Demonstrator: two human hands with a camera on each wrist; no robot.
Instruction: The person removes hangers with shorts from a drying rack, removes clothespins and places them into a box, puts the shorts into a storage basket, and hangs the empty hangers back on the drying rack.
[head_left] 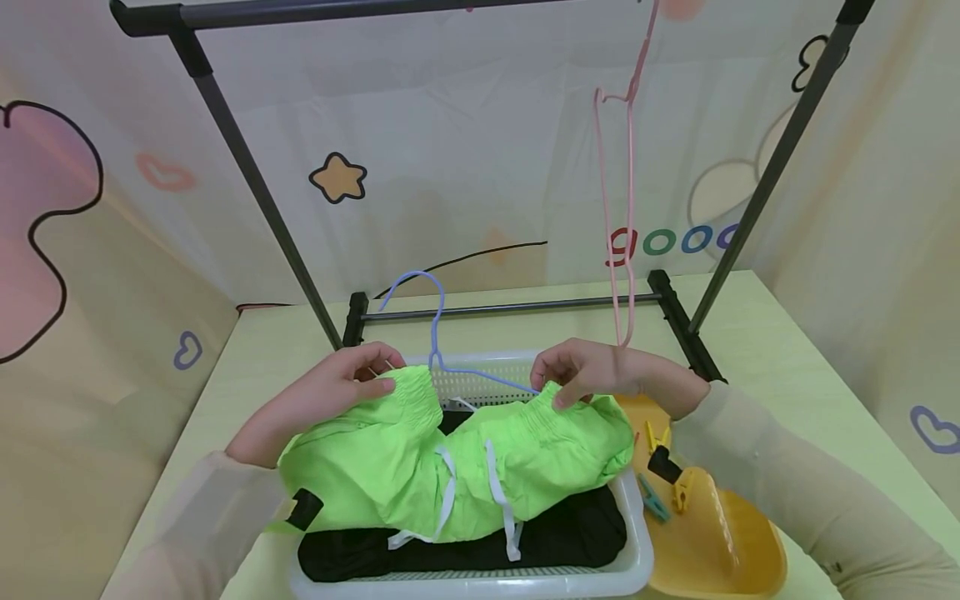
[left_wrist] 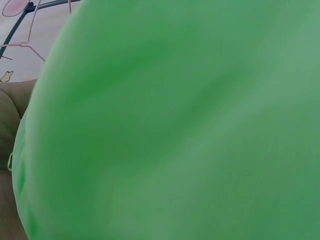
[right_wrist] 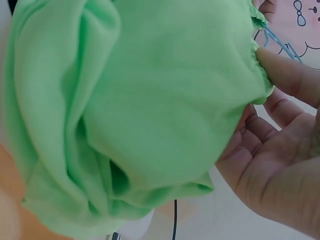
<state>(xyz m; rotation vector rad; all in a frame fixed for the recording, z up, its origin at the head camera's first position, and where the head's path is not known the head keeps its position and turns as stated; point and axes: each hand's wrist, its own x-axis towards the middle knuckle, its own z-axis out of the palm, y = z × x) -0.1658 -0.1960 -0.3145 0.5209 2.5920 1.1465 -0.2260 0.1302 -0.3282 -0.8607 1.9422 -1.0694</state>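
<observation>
Lime green shorts (head_left: pixel 375 475) with an elastic waistband and white drawstrings are held up over a white basket (head_left: pixel 637 542). The left hand (head_left: pixel 352 379) pinches the waistband at its left side. On the other side the right hand (head_left: pixel 588 371) pinches the band between thumb and fingers, as the right wrist view also shows. A blue hanger (head_left: pixel 437 321) stands behind the waistband, its hook up and one arm sloping down towards the right hand. Its lower part is hidden by the shorts. Green cloth (left_wrist: pixel 175 125) fills most of the left wrist view.
Black cloth (head_left: pixel 562 533) lies in the basket under the shorts. To the right, a yellow tray (head_left: pixel 750 542) holds several clothespins, among them a teal clothespin (head_left: pixel 652 497). A pink hanger (head_left: pixel 628 208) hangs from the black rack (head_left: pixel 255 175) standing around the basket.
</observation>
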